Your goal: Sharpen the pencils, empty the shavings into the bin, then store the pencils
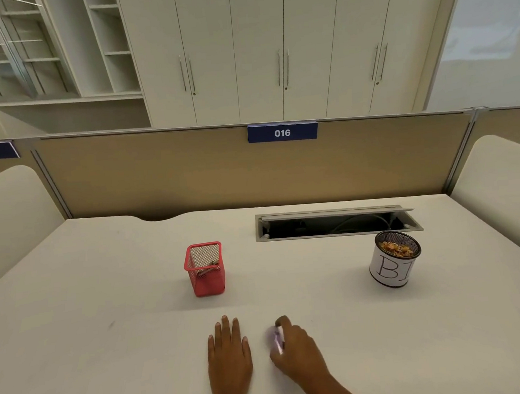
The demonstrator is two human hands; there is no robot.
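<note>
even soft indoor light, faint shadows, wide-angle bowing at edges, slight blur.

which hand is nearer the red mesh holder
Left. The left hand lies in front of the red mesh holder; the right hand, gripping a lilac sharpener, is farther right.

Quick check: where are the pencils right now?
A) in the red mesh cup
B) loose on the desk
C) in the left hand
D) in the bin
A: the pencils lean inside the red mesh cup; the bin shows shavings, and the left hand lies flat on the desk.
</note>
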